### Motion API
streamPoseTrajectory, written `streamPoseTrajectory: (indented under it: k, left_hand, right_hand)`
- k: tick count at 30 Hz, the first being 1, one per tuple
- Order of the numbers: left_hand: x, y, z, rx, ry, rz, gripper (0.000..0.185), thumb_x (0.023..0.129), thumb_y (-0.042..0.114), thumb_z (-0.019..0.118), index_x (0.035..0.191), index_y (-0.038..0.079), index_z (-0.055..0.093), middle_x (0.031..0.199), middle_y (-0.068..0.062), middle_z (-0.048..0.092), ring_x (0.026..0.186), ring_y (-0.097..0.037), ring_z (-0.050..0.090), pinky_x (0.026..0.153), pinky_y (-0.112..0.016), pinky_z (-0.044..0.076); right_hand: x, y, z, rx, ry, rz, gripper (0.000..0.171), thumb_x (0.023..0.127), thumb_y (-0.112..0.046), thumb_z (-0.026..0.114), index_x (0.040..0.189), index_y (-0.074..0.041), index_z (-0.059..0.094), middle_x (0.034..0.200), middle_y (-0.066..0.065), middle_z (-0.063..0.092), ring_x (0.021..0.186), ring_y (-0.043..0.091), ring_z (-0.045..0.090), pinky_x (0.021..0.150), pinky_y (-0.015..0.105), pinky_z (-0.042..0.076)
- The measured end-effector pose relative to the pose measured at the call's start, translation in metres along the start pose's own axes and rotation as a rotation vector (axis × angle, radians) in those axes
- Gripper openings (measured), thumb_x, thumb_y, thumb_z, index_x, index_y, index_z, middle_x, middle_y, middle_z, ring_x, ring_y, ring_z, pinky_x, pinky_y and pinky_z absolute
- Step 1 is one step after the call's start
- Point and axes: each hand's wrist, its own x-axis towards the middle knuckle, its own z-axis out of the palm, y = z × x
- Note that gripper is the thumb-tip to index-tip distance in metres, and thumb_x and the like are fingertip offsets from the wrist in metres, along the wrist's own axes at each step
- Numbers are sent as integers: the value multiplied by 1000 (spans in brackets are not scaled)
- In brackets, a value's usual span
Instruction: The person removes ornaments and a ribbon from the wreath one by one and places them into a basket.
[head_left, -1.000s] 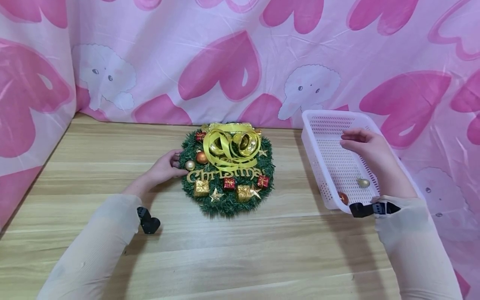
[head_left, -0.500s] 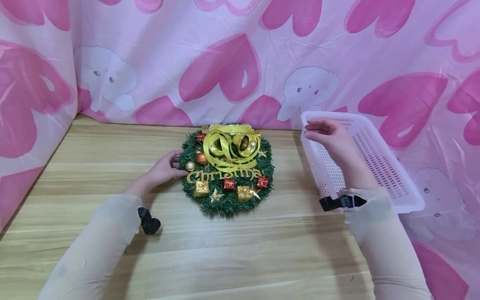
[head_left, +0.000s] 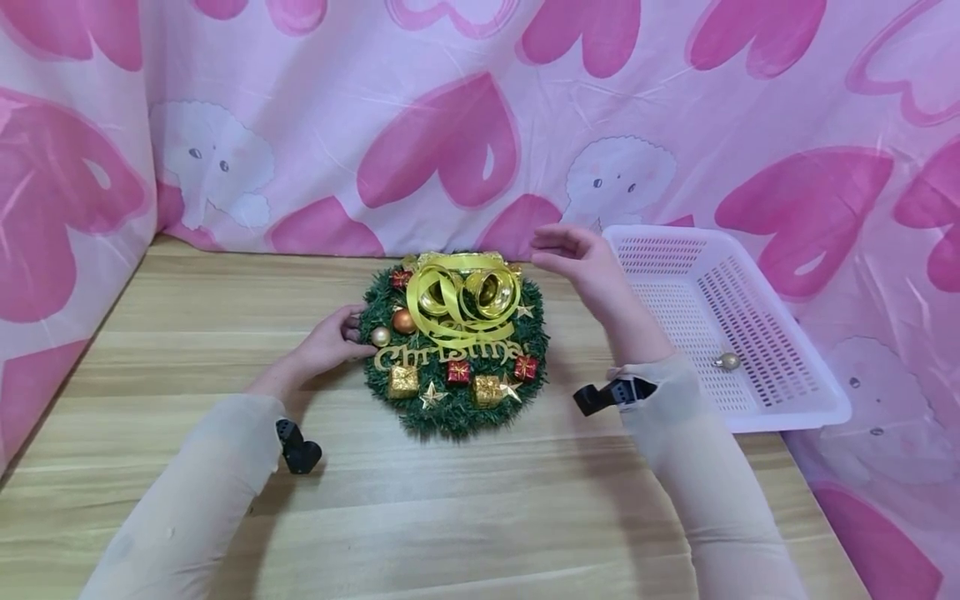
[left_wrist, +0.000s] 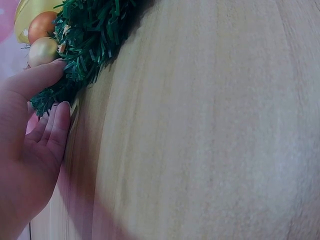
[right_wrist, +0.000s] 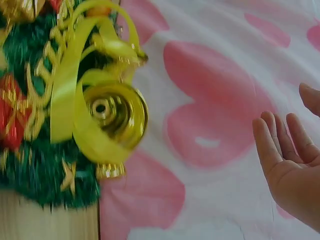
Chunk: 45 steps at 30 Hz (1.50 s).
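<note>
Head view: round green tinsel Christmas wreath (head_left: pixel 454 342) lies flat on the wooden table (head_left: pixel 465 500); left hand (head_left: pixel 328 340) holds its left edge, while right hand (head_left: pixel 588 265), open and empty, hovers just right of it, white plastic basket (head_left: pixel 780 400) beyond.

Left wrist view: fingers (left_wrist: pixel 37 82) touch the tinsel.

Right wrist view: gold ribbon bell (right_wrist: pixel 107 117) lies left of the open palm (right_wrist: pixel 292 165), nothing between them.
</note>
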Motion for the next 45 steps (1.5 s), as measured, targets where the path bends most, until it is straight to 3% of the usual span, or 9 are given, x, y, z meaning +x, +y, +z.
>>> streamPoseTrajectory:
  k: [9,20,25,32,40,45]
  left_hand:
    - [0,-2,0,5,4,-4,84,79,12,71,146,0,22,127,-26,44,106,-31,47,80,-25,46]
    - [-2,2,0,4,12,7,83,79,11,71,145,-2,23,123,-27,45,102,-29,47,72,-20,47]
    - [-2,0,1,-20,8,-1,83,79,11,72,145,0,23,122,-26,44,103,-30,46,72,-21,50]
    - [-6,2,1,-62,10,62,87,76,20,76,143,-1,26,114,-22,45,94,-23,46,66,-23,51]
    - [-4,3,2,-33,9,-17,81,79,11,72,145,1,25,122,-24,43,102,-28,46,70,-23,50]
    - [-4,4,1,-13,10,-22,81,79,10,71,145,1,24,124,-26,43,105,-31,47,73,-28,51]
  right_hand:
    - [9,0,44,69,-95,12,42,84,-2,64,124,1,53,113,4,62,98,10,60,98,29,46]
    - [22,7,88,72,-196,49,45,85,-4,64,127,0,51,126,20,55,109,24,57,101,33,44]
    - [26,13,104,88,-231,57,46,85,-6,64,129,-2,51,128,20,55,112,26,57,103,31,42]
    - [31,22,122,123,-293,79,43,87,-7,62,128,-2,52,124,16,58,113,25,56,99,32,45]
    - [39,29,140,154,-337,131,43,88,-6,61,129,0,50,131,21,53,115,27,56,99,32,46]
    - [42,36,148,105,-378,155,47,89,-9,61,133,-1,47,133,19,52,118,26,54,103,34,42]
